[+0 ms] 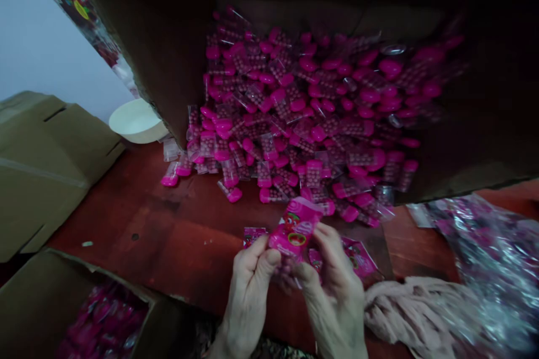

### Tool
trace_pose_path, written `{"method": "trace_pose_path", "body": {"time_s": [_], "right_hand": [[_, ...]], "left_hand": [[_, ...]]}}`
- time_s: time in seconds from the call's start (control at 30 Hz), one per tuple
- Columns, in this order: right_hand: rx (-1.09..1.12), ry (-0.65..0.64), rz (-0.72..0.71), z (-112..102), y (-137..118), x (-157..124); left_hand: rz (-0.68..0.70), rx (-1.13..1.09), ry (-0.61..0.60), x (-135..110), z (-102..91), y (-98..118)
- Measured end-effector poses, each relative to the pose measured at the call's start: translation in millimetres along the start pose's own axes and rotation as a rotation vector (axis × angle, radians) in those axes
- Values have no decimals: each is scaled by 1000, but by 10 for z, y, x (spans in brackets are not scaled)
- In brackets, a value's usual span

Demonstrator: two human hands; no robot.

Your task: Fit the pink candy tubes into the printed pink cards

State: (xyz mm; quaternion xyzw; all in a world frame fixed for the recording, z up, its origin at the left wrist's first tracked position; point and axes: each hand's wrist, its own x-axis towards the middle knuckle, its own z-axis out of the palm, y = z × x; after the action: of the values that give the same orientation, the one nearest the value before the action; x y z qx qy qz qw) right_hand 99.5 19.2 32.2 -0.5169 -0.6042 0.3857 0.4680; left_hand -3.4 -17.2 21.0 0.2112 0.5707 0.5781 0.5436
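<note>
Between both hands is a pink printed candy packet (296, 230) with a red fruit figure on it, held tilted above the table. My left hand (250, 283) pinches its left edge between thumb and fingers. My right hand (332, 286) grips its lower right side. Just below the packet, small round pinkish candies (285, 272) show blurred; whether they are inside a container I cannot tell. More flat pink printed wrappers (360, 258) lie on the table behind my right hand, and another wrapper (254, 234) lies beyond my left hand.
A big cardboard box (463, 174) on its side spills a heap of pink-capped clear candy containers (290, 106) onto the red table (168, 224). An open carton (46, 269) stands lower left. A white bowl (137, 120), crumpled cloth (412, 308) and shiny plastic bag (497, 258) lie around.
</note>
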Motion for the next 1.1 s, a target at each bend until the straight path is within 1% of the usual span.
{"method": "trace_pose_path", "body": {"time_s": [0.07, 0.1, 0.13, 0.17, 0.23, 0.33, 0.37, 0.4, 0.5, 0.57, 0.67, 0.73, 0.77, 0.87, 1.0, 1.03, 1.1], "right_hand": [[258, -134, 203, 89, -4, 15], [370, -168, 293, 145, 4, -4], [450, -176, 357, 200, 18, -36], [490, -157, 386, 247, 35, -76], [450, -67, 360, 306, 75, -156], [245, 39, 228, 305, 138, -221], [197, 43, 194, 291, 159, -226], [176, 33, 184, 275, 181, -226], [240, 2, 242, 246, 249, -240], [271, 1, 275, 252, 298, -278], [205, -56, 274, 290, 377, -345], [161, -103, 278, 321, 430, -369], [156, -103, 279, 336, 456, -374], [190, -47, 279, 374, 527, -381], [228, 42, 287, 404, 546, -379], [240, 49, 297, 406, 527, -369], [299, 13, 342, 404, 465, -335]], "left_hand": [[-19, 25, 79, -24, 1, -15], [-26, -3, 110, -36, 5, -25], [-32, -49, 137, -46, 10, -37], [-41, -100, 168, -53, 17, -50], [-56, -175, 236, -55, 34, -72], [-81, -188, 310, -37, 61, -80], [-89, -186, 310, -26, 70, -75], [-101, -187, 283, -14, 80, -66], [-123, -239, 153, 31, 115, -17], [-105, -293, 112, 64, 138, 23], [-38, -350, 147, 102, 158, 51], [-20, -388, 197, 112, 157, 38], [-21, -406, 223, 113, 153, 26], [-19, -404, 242, 113, 134, -10], [90, -309, 213, 133, 107, -19], [110, -298, 217, 143, 100, -16], [118, -299, 225, 164, 86, -8]]}}
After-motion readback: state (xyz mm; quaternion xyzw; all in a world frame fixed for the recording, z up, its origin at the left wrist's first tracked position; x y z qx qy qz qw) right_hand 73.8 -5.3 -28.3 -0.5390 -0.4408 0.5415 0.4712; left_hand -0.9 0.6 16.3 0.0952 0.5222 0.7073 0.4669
